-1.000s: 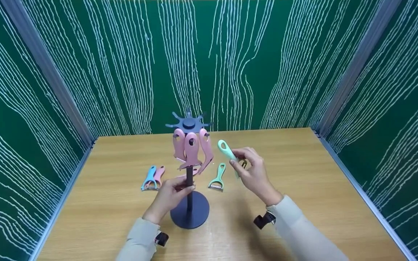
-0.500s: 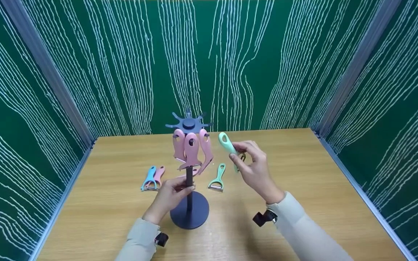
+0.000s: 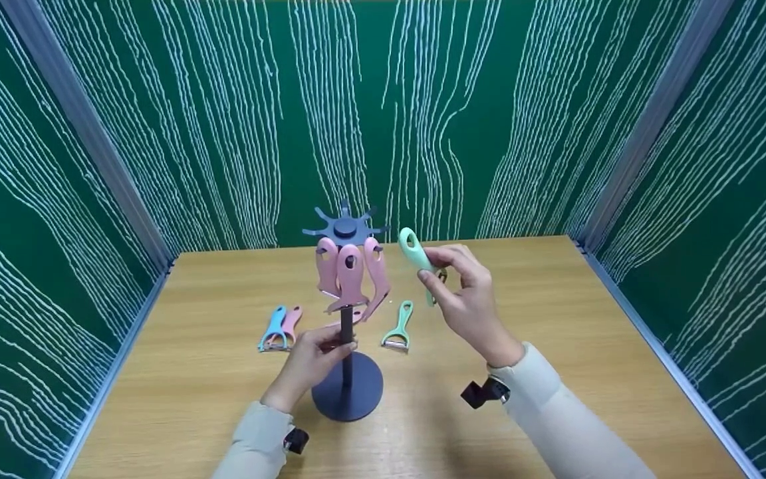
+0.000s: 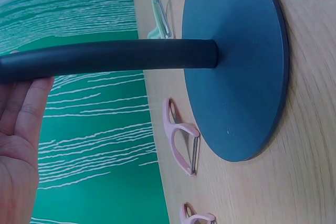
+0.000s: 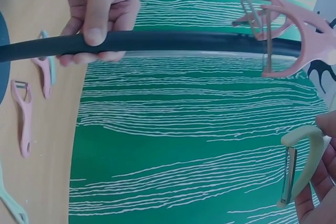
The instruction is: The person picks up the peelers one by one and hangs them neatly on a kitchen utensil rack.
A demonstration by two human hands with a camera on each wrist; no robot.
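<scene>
A dark stand [image 3: 348, 326] with a round base [image 3: 360, 399] rises upright from the table, topped by a ring of hooks [image 3: 346, 229]. My left hand [image 3: 310, 366] grips its pole below the hanging peelers, thumb in front. Three pink peelers [image 3: 351, 279] hang by their handle holes on the near side. To the right of the hooks, my right hand [image 3: 468, 289] pinches a light green peeler [image 3: 411, 245] in the air, handle hole up and blade end down. In the right wrist view the held peeler's blade [image 5: 288, 177] shows beside the fingers, while its handle is mostly hidden.
On the wooden table [image 3: 223, 412], a second green peeler [image 3: 399, 326] lies right of the pole. A blue peeler [image 3: 275, 326] and a pink peeler [image 3: 294, 316] overlap at left. Another pink peeler [image 4: 181, 137] lies behind the pole. Green patterned walls [image 3: 383, 120] enclose the table.
My right hand has risen with the green peeler, bringing its handle end up to about hook height. The left hand stays on the pole, and the hanging peelers have not moved.
</scene>
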